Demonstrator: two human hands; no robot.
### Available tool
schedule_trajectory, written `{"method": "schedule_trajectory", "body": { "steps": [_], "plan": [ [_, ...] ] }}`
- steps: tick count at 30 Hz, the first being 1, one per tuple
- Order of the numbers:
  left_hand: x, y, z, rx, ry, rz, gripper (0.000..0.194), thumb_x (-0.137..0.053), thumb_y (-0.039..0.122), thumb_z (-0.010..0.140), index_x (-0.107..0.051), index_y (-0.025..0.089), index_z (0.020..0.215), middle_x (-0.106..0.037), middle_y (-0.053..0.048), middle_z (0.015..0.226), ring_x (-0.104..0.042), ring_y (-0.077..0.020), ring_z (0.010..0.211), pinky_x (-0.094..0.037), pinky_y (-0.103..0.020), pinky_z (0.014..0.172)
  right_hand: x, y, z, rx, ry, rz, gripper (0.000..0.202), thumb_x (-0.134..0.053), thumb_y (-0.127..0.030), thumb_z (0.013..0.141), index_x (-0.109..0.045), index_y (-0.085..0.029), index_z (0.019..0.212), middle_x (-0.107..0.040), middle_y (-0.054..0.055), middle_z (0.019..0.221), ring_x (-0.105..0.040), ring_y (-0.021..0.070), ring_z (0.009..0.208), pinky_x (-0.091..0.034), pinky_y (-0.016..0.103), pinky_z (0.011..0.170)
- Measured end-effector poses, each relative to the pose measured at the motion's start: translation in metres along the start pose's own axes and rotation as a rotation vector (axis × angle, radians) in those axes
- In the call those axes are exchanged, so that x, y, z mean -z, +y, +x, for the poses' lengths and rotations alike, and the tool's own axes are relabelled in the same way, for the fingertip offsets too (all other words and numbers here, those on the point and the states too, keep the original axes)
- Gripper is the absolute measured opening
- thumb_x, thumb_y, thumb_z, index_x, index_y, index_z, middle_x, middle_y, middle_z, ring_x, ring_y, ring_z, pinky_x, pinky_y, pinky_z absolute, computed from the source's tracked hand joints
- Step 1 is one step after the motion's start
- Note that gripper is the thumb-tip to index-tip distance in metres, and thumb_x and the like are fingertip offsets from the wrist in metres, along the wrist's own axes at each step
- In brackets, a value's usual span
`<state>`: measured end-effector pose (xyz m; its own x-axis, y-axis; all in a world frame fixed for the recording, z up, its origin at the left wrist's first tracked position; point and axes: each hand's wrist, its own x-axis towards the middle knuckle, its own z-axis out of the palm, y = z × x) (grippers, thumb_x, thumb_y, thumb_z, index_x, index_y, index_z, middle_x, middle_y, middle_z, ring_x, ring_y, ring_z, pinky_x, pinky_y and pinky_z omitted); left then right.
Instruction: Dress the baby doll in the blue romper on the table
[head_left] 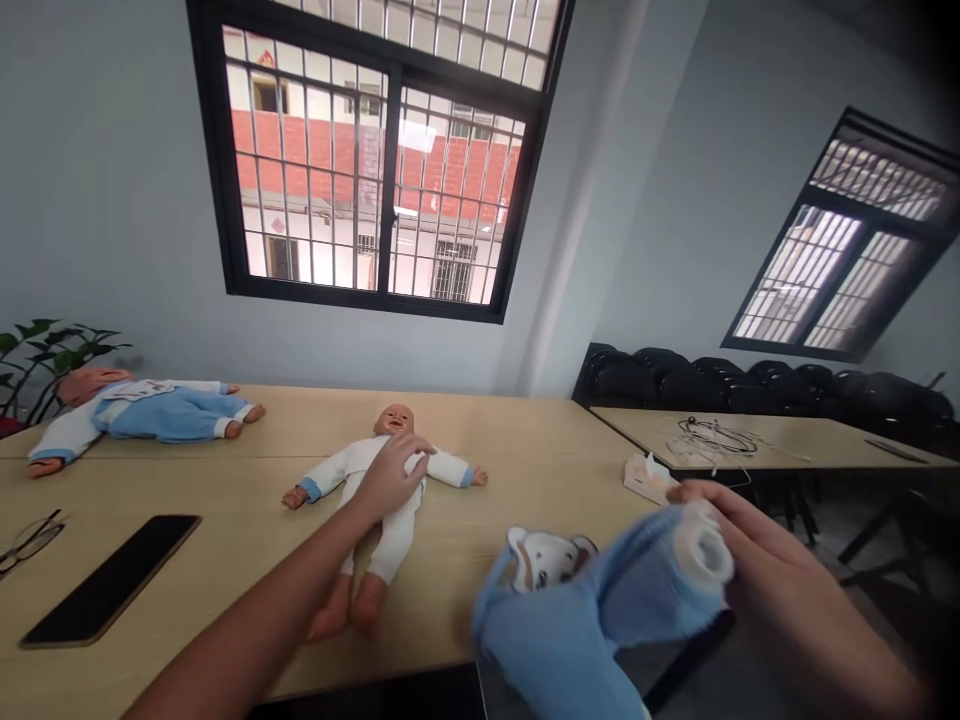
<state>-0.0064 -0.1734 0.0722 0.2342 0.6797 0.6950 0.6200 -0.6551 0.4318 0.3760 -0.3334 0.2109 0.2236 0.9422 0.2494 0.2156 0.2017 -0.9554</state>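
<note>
A baby doll [396, 535] in a white suit with blue cuffs lies on its back on the table, head toward the window. My left hand [388, 478] rests across its chest, fingers stretched out and holding nothing. At the right, my right hand [757, 535] grips a pair of blue doll overalls [547, 635] by one leg, near its white ribbed cuff [705, 550]. The overalls hang in the air over the table's front edge, somewhat blurred. A white bear-face patch [551, 560] shows on their bib. Part of my right hand's fingers is hidden behind the cloth.
Another doll [161, 412] in blue and white lies at the far left of the table [247, 530]. A black phone [112, 580] and glasses [34, 540] lie near left. A tissue box [646, 480] stands at the right edge; cables [712, 437] lie on a second table.
</note>
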Motion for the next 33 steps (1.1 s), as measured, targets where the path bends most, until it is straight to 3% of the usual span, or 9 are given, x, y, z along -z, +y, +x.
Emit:
{"method": "schedule_trajectory", "body": {
  "steps": [4,8,14,17,21,23,26,30,33],
  "plan": [
    [0.015,0.084,-0.062,-0.315,0.139,-0.165,0.022,-0.056,0.041,0.099,-0.062,0.025,0.113,-0.07,-0.007,0.103,-0.065,-0.0235,0.102,-0.052,-0.044,0.097,-0.062,-0.022,0.014,-0.032,-0.105,0.268,0.037,-0.085,-0.051,0.073,-0.065,-0.025,0.09,-0.057,0.0,0.077,-0.052,0.0147,0.066,-0.046,0.024,0.055],
    [0.001,0.12,-0.104,-0.405,0.019,0.041,0.098,-0.073,0.077,0.072,-0.046,0.02,0.147,-0.061,-0.018,0.14,-0.053,-0.0378,0.134,-0.037,-0.06,0.119,-0.103,-0.03,0.021,0.057,-0.195,0.349,0.029,-0.079,-0.044,0.08,-0.061,-0.024,0.091,-0.056,-0.001,0.08,-0.051,0.0134,0.068,-0.046,0.024,0.059],
    [-0.01,0.096,-0.114,-0.209,0.138,0.009,0.032,-0.058,0.027,0.095,-0.064,0.029,0.126,-0.064,-0.009,0.139,-0.058,-0.0289,0.131,-0.03,-0.059,0.125,-0.116,-0.035,0.02,0.069,-0.281,0.321,0.026,-0.073,-0.044,0.086,-0.059,-0.024,0.093,-0.054,-0.001,0.078,-0.048,0.0134,0.063,-0.043,0.026,0.056],
    [0.015,0.076,-0.112,0.162,0.128,-0.328,0.027,-0.049,0.033,0.098,-0.069,0.023,0.112,-0.072,-0.009,0.123,-0.067,-0.0273,0.116,-0.052,-0.048,0.107,-0.099,-0.023,0.023,-0.062,-0.353,0.253,0.028,-0.075,-0.045,0.084,-0.062,-0.022,0.094,-0.057,0.001,0.079,-0.051,0.0144,0.063,-0.042,0.027,0.054],
    [0.051,0.043,-0.095,0.605,0.02,-0.567,0.037,-0.049,0.043,0.096,-0.069,0.017,0.113,-0.076,-0.009,0.111,-0.07,-0.0268,0.101,-0.057,-0.04,0.091,-0.085,0.005,0.043,-0.323,-0.795,0.13,0.034,-0.079,-0.047,0.079,-0.06,-0.02,0.085,-0.066,0.005,0.086,-0.058,0.0161,0.071,-0.046,0.028,0.061],
    [0.066,0.027,-0.074,0.625,-0.104,-0.552,0.033,-0.056,0.041,0.09,-0.071,0.017,0.106,-0.077,-0.008,0.109,-0.069,-0.027,0.104,-0.055,-0.037,0.093,-0.092,0.015,0.062,-0.345,-0.937,0.024,0.036,-0.08,-0.048,0.079,-0.06,-0.019,0.082,-0.067,0.005,0.084,-0.059,0.0159,0.072,-0.045,0.027,0.061],
    [0.089,0.015,-0.033,0.61,-0.158,-0.53,0.033,-0.055,0.042,0.088,-0.072,0.017,0.1,-0.076,-0.006,0.1,-0.069,-0.0241,0.095,-0.055,-0.033,0.082,-0.115,0.011,0.096,-0.168,-0.894,-0.127,0.033,-0.075,-0.048,0.082,-0.062,-0.018,0.08,-0.066,0.002,0.08,-0.057,0.0148,0.07,-0.044,0.025,0.06],
    [0.122,0.024,0.01,0.454,0.126,-0.406,0.035,-0.057,0.047,0.089,-0.069,0.016,0.101,-0.074,-0.003,0.092,-0.066,-0.0196,0.085,-0.052,-0.026,0.071,-0.139,-0.026,0.12,0.179,-0.716,-0.122,0.028,-0.067,-0.048,0.088,-0.067,-0.02,0.09,-0.066,0.002,0.091,-0.055,0.0149,0.074,-0.043,0.025,0.061],
    [0.139,0.037,0.007,0.312,0.278,-0.256,0.034,-0.056,0.043,0.089,-0.07,0.016,0.107,-0.074,-0.005,0.102,-0.066,-0.0201,0.093,-0.053,-0.027,0.078,-0.142,-0.043,0.108,0.371,-0.689,-0.092,0.032,-0.061,-0.054,0.094,-0.066,-0.023,0.1,-0.063,0.003,0.099,-0.053,0.016,0.077,-0.045,0.028,0.067]
  ]
}}
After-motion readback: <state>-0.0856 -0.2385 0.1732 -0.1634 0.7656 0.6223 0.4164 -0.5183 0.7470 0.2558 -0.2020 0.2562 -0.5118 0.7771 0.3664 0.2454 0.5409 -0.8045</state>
